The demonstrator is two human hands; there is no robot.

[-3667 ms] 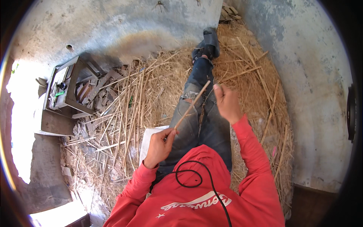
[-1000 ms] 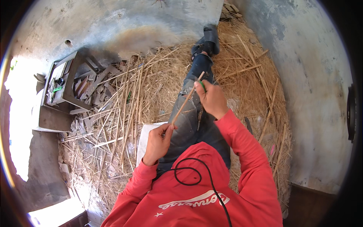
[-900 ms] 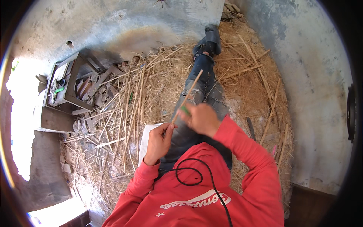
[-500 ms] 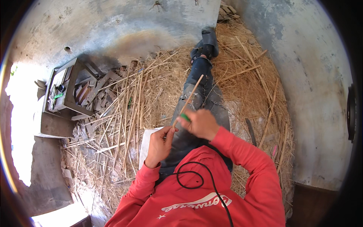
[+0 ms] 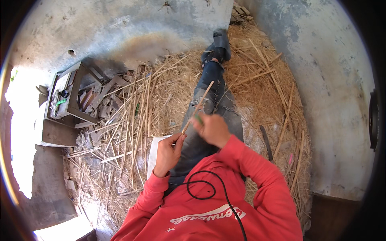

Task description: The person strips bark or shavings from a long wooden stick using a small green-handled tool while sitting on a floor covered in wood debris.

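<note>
A thin wooden stick (image 5: 203, 98) slants up and away over my outstretched legs. My left hand (image 5: 169, 152) pinches its lower end between thumb and fingers. Beside the stick, my right hand (image 5: 214, 130) is closed around a green-handled tool (image 5: 198, 118). The blade or tip of that tool is blurred and hidden, so its kind does not show. Both hands are above my lap, with the right one slightly farther out than the left.
Long split strips (image 5: 148, 100) and fine shavings cover the floor on both sides. A wooden stool (image 5: 76, 100) lies at the left, a small green object on it. A dark flat strip (image 5: 266, 141) rests right of my legs. A black cord (image 5: 225, 193) loops over my red sweater.
My right hand and the green-handled tool have shifted very slightly toward me along the stick. My left hand keeps its pinch and has barely moved.
</note>
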